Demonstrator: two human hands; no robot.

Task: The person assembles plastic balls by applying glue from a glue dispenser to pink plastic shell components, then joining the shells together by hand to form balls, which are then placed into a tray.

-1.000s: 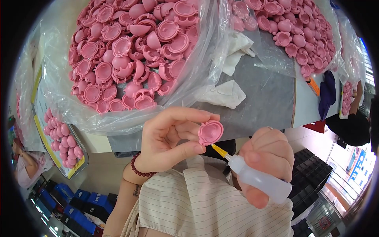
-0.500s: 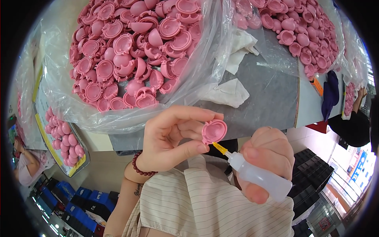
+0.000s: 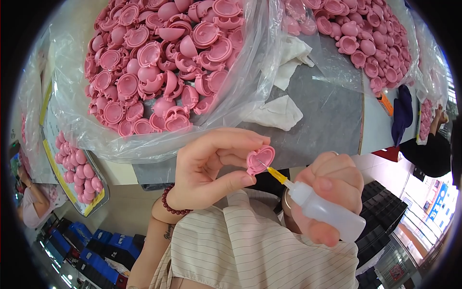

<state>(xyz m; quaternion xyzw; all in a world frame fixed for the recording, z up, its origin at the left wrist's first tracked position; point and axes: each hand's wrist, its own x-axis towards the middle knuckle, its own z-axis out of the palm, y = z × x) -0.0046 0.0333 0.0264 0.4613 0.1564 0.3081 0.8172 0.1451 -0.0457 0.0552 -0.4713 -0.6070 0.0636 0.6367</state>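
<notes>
My left hand pinches a small pink plastic half-shell by its edge, with the hollow side turned up toward me. In my right hand is a translucent white squeeze bottle, held at a slant. Its yellow needle tip points up and left, and the thin metal needle reaches over the hollow of the half-shell. Whether the needle touches the inner surface I cannot tell. Beyond my left hand a clear plastic bag lies spread open with a heap of pink half-shells in it.
A second heap of pink shells lies at the far right. Crumpled white tissues rest on the grey table. At left stands a tray of rounded pink pieces. A dark purple cloth hangs at the right edge. Other people sit on both sides.
My right hand has drawn the bottle slightly right and down. The needle, before at the half-shell's lower rim, now shows over its hollow. The half-shell has tilted a little.
</notes>
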